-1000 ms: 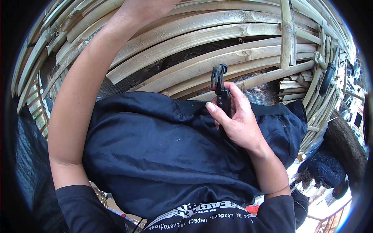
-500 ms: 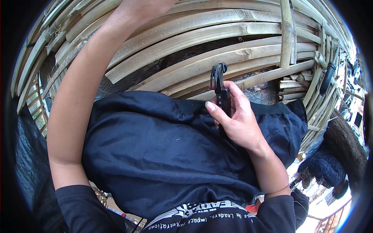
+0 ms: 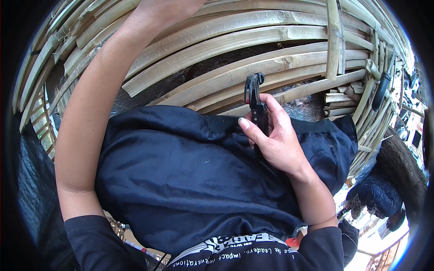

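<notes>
In my right hand [image 3: 275, 135] is a small black hammer-like tool [image 3: 253, 92], held upright above my lap. My thumb and fingers close round its riveted handle. Its head points away from me, with a curved claw-like part on the left and a round knob on the right. My left arm reaches far forward over the bamboo slats [image 3: 226, 45]. Only the back and wrist of my left hand [image 3: 174, 8] show at the top edge; its fingers are out of the picture, so what it touches is hidden.
Dark cloth [image 3: 181, 158] covers my lap. An upright bamboo strip [image 3: 332, 40] crosses the slats. At right are a black curved handle [image 3: 382, 90], a thick log [image 3: 402, 162] and a dark bundle [image 3: 382, 194]. Dark sheeting [image 3: 34, 180] lies at left.
</notes>
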`<state>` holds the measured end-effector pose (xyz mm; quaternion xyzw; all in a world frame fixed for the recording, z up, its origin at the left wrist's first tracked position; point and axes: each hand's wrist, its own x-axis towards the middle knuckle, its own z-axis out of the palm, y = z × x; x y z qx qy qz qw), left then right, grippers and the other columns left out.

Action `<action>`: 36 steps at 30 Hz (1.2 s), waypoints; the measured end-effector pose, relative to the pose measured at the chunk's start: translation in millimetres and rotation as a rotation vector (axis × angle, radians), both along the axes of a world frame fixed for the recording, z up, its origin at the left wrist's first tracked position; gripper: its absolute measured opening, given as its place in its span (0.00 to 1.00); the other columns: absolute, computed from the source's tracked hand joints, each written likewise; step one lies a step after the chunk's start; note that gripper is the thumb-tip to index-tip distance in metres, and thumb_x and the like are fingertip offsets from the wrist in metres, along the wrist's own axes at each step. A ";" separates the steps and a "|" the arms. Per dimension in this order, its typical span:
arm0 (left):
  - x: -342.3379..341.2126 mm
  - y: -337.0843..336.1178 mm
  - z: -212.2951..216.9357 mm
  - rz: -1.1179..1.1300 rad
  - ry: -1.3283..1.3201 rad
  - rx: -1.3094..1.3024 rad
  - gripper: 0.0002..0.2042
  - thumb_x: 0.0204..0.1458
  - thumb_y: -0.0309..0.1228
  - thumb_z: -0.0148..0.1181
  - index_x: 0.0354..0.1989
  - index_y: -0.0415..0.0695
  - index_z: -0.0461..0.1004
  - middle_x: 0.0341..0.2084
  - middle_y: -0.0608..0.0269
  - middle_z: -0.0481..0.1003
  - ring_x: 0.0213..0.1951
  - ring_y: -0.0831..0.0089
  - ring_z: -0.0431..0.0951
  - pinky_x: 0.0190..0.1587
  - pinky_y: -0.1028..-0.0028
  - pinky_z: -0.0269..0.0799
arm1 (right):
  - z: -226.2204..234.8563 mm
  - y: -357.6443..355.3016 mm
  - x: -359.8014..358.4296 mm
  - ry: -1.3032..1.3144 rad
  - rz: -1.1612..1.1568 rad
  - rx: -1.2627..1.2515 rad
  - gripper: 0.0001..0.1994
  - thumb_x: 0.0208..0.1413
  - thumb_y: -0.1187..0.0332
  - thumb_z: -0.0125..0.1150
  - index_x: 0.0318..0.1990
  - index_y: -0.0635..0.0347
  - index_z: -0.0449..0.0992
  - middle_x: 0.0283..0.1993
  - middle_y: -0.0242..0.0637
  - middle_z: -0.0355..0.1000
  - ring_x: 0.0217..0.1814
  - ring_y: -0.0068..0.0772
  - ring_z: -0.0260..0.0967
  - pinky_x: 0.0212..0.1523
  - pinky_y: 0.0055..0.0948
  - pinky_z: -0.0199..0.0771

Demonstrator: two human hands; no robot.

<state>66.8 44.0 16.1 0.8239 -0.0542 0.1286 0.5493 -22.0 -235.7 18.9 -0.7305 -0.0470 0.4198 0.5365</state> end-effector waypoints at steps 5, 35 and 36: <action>0.4 1.0 0.7 0.018 -0.062 0.048 0.01 0.56 0.20 0.67 0.33 0.36 0.83 0.32 0.64 0.80 0.33 0.81 0.77 0.36 0.81 0.77 | -0.4 0.4 -0.8 0.009 0.003 -0.003 0.18 0.60 0.67 0.68 0.52 0.65 0.70 0.36 0.32 0.71 0.41 0.21 0.67 0.50 0.27 0.70; 1.0 0.1 -2.2 0.045 0.062 0.013 0.04 0.55 0.22 0.68 0.36 0.35 0.84 0.30 0.62 0.83 0.33 0.79 0.81 0.37 0.79 0.79 | 13.7 -0.2 0.6 0.060 -0.076 -0.011 0.26 0.59 0.75 0.67 0.60 0.63 0.60 0.38 0.30 0.70 0.39 0.16 0.67 0.42 0.20 0.70; -0.2 0.1 -1.3 0.044 0.031 0.053 0.03 0.55 0.22 0.68 0.36 0.35 0.84 0.29 0.62 0.83 0.32 0.80 0.81 0.37 0.79 0.79 | 15.7 -1.0 2.6 0.055 -0.099 0.026 0.26 0.59 0.77 0.66 0.61 0.63 0.58 0.39 0.30 0.70 0.38 0.15 0.67 0.39 0.18 0.70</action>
